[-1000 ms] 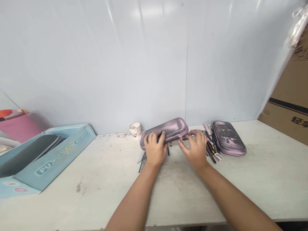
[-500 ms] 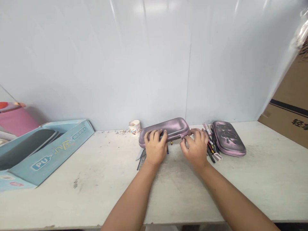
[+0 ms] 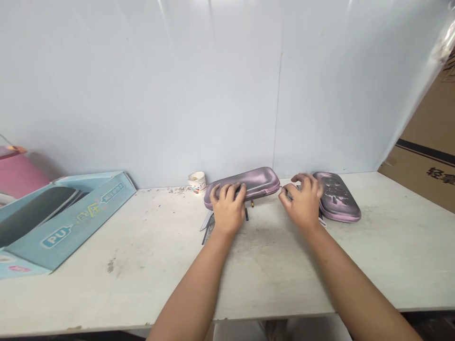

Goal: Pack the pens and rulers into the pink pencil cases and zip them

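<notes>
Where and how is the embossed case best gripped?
The embossed case is probably best spanned across its near half, from the near right: it lies flat with that end exposed, while the right hand hides part of its left edge.

My left hand (image 3: 227, 208) grips the near side of a purple zipped case (image 3: 256, 178) over the worktop (image 3: 170, 284). My right hand (image 3: 302, 201) curls by its right end; contact is unclear. A second purple case (image 3: 341, 199) lies just right of that hand. Leftward, a paper cup (image 3: 197, 183) stands near a blue box (image 3: 71, 229).
</notes>
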Tool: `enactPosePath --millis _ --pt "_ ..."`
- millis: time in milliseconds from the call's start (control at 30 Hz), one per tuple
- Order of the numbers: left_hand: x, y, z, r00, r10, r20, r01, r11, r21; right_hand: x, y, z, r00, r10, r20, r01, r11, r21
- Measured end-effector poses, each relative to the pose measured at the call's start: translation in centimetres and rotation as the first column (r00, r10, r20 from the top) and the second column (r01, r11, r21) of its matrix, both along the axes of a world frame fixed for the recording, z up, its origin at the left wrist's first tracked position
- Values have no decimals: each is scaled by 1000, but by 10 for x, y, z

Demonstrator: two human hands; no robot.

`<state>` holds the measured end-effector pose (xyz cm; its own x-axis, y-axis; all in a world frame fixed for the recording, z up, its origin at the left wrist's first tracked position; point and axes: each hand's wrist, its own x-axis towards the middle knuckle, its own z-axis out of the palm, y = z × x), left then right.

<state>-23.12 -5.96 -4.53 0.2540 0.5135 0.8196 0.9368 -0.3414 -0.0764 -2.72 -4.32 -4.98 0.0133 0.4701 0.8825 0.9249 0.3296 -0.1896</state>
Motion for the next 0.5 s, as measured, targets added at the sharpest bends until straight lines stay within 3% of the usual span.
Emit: enactPosePath --millis 167,267,400,500 --pt "1 -5 5 990 -73 119 80 995 -57 16 11 -2 975 122 -185 -149 979 -142" --pt "3 -7 9 964 -144 224 172 979 -108 23 17 -2 907 209 -365 -288 941 -178" --pt "8 -10 14 885 -239 400 321 935 -150 26 19 -1 722 343 -601 -556 805 -207" --pt "16 -11 16 717 -346 605 526 839 -143 19 19 -4 634 403 -660 -685 689 -237"
